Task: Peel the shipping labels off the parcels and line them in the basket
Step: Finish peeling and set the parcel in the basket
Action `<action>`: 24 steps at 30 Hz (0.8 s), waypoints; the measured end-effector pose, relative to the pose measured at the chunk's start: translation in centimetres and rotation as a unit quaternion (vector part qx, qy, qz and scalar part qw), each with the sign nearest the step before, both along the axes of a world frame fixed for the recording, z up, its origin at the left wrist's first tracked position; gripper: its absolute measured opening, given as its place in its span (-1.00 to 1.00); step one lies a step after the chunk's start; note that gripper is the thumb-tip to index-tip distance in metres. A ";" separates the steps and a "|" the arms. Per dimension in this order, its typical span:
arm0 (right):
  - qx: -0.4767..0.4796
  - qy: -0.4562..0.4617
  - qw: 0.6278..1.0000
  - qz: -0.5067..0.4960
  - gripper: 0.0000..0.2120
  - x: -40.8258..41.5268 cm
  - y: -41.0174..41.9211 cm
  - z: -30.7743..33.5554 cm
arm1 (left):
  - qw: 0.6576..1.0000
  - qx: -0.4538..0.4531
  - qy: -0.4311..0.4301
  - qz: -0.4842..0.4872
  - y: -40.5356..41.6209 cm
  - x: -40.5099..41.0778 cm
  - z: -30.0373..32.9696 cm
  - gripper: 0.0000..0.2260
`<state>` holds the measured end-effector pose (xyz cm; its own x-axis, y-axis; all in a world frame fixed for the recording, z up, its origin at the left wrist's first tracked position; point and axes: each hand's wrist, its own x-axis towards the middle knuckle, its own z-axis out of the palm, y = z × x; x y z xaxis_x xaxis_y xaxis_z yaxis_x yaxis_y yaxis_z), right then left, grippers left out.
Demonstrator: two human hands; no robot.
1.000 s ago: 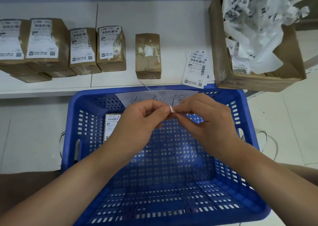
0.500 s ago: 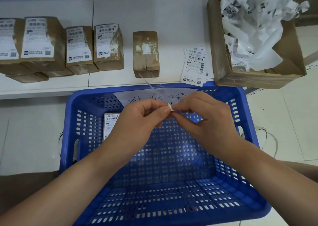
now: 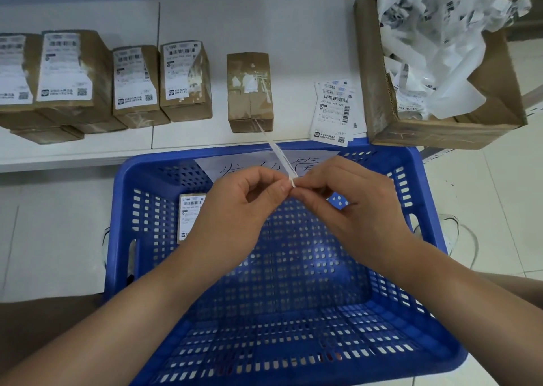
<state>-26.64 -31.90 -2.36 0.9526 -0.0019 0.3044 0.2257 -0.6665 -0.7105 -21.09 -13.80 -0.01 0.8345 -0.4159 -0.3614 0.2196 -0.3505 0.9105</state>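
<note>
Honestly, this looks like the fiddly bit. Both hands meet over the blue basket: the left hand and right hand each pinch the same small white scrap between thumb and fingertips. From that scrap a thin clear strip runs up to the front edge of the bare box on the shelf, so I'd guess it's tape or label residue that's stuck to the fingers.

If it were me: keep the pinch tight with one hand, roll the sticky end onto itself, and pull low and slow along the strip so it doesn't snap or drag the box off the shelf edge. Then toss it in the cardboard box of waste paper on the right.

One parcel with its label on leans against the basket's far left wall, mostly behind the left hand. Four more labelled parcels sit in a row on the left of the shelf, and a stack of loose labels lies beside the waste box.

Hard to tell: whether the strip is tape or backing, what's printed on the paper taped to the basket's far rim, and how many labels are in that stack. The leftmost parcel is cut off by the frame.
</note>
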 end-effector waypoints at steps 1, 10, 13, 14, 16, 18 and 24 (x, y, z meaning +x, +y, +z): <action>0.001 0.001 1.000 0.001 -0.90 0.0 0.0 0.0 | 1.000 0.001 -0.005 -0.003 0.0 0.0 0.0 -0.88; 0.049 0.036 0.998 -0.008 -0.91 -0.2 0.3 0.6 | 0.996 0.026 -0.083 -0.002 0.1 -0.5 -0.4 -0.93; 0.047 0.034 0.998 -0.013 -0.90 -0.3 0.5 0.8 | 0.998 0.001 -0.052 0.023 0.1 -0.5 -0.3 -0.93; 0.042 0.032 0.999 -0.013 -0.90 -0.3 0.5 0.7 | 0.999 -0.009 -0.036 0.026 0.0 -0.5 -0.3 -0.93; 0.030 0.031 0.999 -0.012 -0.91 -0.3 0.5 0.4 | 0.999 -0.022 -0.004 0.028 -0.1 -0.4 -0.2 -0.92; 0.021 0.028 0.999 -0.010 -0.91 -0.4 0.5 0.3 | 0.999 -0.030 0.025 0.030 -0.2 -0.4 -0.3 -0.92; 0.041 0.022 0.999 -0.005 -0.89 -0.5 0.2 0.5 | 0.996 -0.054 0.053 0.042 -0.3 -0.4 -0.3 -0.76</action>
<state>-27.10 -31.68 -1.82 0.9648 -0.0344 0.2607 0.1870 -0.6073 -0.7722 -21.52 -14.11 -0.26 0.8275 -0.3873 -0.4065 0.3412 -0.2281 0.9119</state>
